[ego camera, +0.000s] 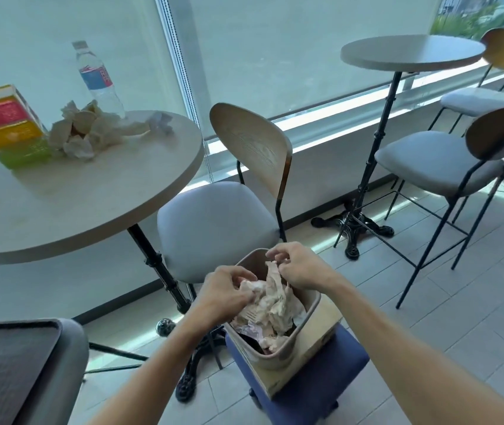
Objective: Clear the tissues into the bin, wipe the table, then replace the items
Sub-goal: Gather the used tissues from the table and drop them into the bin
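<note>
A beige bin (278, 358) stands on a cardboard box atop a blue stool, low in the middle. Crumpled tissues (270, 305) fill it. My left hand (224, 294) grips a wad of tissue over the bin's near-left rim. My right hand (298, 266) pinches a strip of tissue above the bin's far side. On the round table (69, 204) at the left lie a pile of crumpled tissues (88, 131), a water bottle (98, 79) and a stack of coloured books (5, 125).
A grey padded chair (213, 222) with a wooden back stands between the table and the bin. A dark tray (5, 366) rests on a seat at the bottom left. A second round table (411, 53) and tall stools (437, 162) stand at the right by the window.
</note>
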`<state>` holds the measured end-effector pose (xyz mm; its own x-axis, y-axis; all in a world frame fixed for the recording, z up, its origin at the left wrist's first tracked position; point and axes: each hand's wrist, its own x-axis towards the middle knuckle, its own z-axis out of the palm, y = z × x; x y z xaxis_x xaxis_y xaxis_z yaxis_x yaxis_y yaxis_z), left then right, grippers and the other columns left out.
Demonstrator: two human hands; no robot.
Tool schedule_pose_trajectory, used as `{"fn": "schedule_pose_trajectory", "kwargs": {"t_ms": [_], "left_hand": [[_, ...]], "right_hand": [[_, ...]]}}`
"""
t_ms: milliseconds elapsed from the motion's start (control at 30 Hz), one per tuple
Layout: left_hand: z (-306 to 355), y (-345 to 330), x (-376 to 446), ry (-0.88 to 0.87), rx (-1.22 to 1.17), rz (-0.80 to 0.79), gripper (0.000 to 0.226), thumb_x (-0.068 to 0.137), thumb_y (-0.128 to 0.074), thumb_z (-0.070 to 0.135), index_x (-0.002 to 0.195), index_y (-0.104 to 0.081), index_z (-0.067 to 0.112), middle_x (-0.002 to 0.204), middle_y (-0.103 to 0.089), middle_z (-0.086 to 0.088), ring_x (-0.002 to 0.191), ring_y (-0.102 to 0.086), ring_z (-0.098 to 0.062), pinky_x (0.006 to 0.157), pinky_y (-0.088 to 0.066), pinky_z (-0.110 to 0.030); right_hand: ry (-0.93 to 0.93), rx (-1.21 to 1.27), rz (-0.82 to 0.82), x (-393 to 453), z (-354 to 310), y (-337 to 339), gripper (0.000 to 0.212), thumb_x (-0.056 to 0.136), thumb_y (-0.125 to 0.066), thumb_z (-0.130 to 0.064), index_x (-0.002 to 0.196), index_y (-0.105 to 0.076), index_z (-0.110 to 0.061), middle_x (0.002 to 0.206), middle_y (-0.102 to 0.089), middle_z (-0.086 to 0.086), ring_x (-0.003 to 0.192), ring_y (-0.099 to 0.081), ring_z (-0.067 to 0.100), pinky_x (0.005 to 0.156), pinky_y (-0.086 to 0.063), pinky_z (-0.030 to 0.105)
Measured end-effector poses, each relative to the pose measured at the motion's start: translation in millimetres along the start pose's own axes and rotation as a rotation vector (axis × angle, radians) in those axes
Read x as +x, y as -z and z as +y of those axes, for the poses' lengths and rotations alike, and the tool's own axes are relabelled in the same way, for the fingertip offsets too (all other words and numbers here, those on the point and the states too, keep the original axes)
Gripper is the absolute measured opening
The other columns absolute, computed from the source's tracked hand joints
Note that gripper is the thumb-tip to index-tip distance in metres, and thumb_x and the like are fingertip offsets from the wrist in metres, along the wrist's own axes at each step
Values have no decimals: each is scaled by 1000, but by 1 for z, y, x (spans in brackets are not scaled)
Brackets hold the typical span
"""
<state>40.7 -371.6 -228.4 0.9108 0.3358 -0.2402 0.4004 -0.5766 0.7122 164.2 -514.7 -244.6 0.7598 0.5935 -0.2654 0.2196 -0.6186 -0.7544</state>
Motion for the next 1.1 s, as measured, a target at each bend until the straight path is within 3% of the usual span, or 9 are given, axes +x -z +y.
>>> {"fn": "schedule_pose_trajectory", "kwargs": {"t_ms": [67,167,233,367,567,767,900,1000,1100], "left_hand": [[-2,-6,1,18,10,-31,40,68,-73,17,102,-71,39,99,-71,5,86,-66,-12,80,-56,-27],[-2,2,3,-1,-1,-11,46,73,-69,10,113,-70,33,103,-70,11,87,-64,-4,72,-51,-15],[4,17,2,-28,-26,26,43,74,-68,10,111,-70,31,103,-68,11,89,-61,4,74,-47,-12],[22,61,-8,-134,-78,119,27,78,-69,17,97,-69,37,99,-68,10,88,-65,-1,80,-56,-21],[40,157,-9,-230,-46,317,21,84,-72,18,94,-69,36,91,-70,10,82,-68,-2,69,-55,-17],[15,253,19,-153,-15,465,17,84,-69,15,85,-72,32,82,-73,7,67,-66,-8,65,-53,-27],[-13,303,46,-103,37,541,13,82,-70,11,84,-72,24,76,-70,6,64,-62,-6,62,-50,-23],[-33,336,69,-63,10,609,16,80,-70,9,78,-72,25,64,-66,8,60,-60,-8,61,-51,-26],[-48,364,93,-70,-10,677,9,82,-70,16,82,-71,24,79,-71,1,69,-64,-15,63,-51,-27]], "right_hand": [[29,5,15,0,-8,3,39,92,-47,-4,121,-65,-24,119,-61,2,109,-58,15,97,-50,30],[107,16,37,0,-24,11,35,93,-47,-7,118,-66,-24,114,-63,0,103,-59,12,91,-48,24],[163,25,35,2,-38,15,30,96,-49,-10,117,-65,-25,110,-62,-3,101,-59,9,84,-46,18],[299,35,21,13,-81,24,26,98,-51,-13,117,-65,-25,108,-62,-5,94,-57,1,71,-42,10],[487,42,128,41,-171,39,20,95,-56,-15,108,-70,-22,97,-68,0,87,-64,9,76,-54,21],[582,85,171,73,-248,28,20,92,-55,-10,97,-72,-17,74,-64,-8,69,-60,3,59,-44,7],[593,83,184,96,-283,10,22,90,-53,-9,95,-74,-16,74,-66,-4,70,-61,9,60,-49,14],[583,65,200,116,-302,-5,22,90,-54,-9,94,-74,-17,76,-69,-1,66,-60,8,56,-46,9],[567,60,192,138,-319,-21,22,90,-54,-11,96,-74,-19,73,-65,-10,69,-61,6,66,-51,19]]}}
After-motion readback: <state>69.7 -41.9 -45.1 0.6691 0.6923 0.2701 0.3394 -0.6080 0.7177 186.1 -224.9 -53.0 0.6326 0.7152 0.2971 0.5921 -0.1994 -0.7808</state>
